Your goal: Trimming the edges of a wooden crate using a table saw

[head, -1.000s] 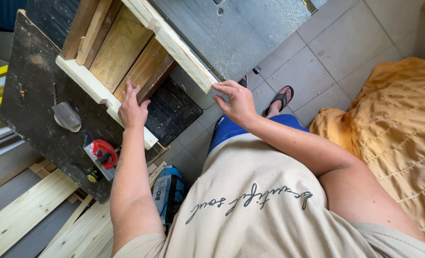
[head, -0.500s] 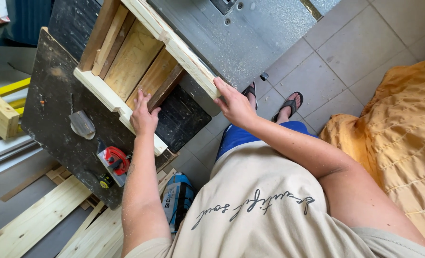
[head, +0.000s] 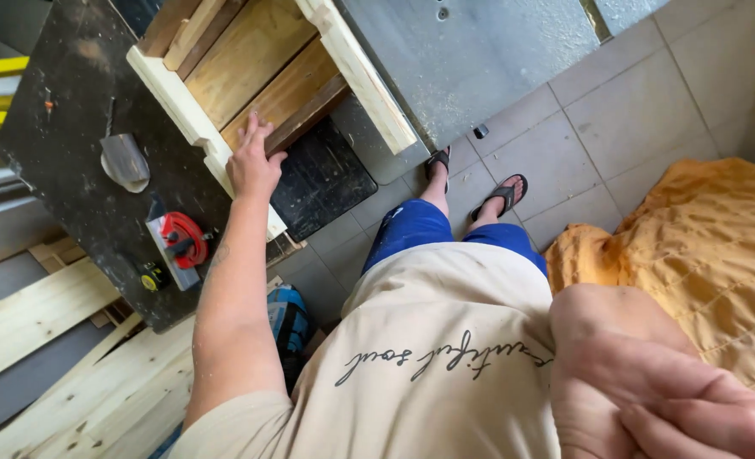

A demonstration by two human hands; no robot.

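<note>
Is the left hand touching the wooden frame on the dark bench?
Touching. The head view shows the left hand laid flat on the wooden frame, its fingers spread over a brown slat beside the pale front rail, no gap visible.

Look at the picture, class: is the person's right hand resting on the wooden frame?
No. Only the left hand rests on the wooden frame; the right hand is near the shirt.

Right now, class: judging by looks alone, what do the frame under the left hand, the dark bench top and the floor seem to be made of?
Frame: seemingly bare pale softwood with darker brown boards inside; grain shows, no paint or gloss. The left hand rests on it.
Bench top: a black board, matt and scuffed; material unclear.
Floor: probably ceramic tile, light grey squares with grout lines.
</note>
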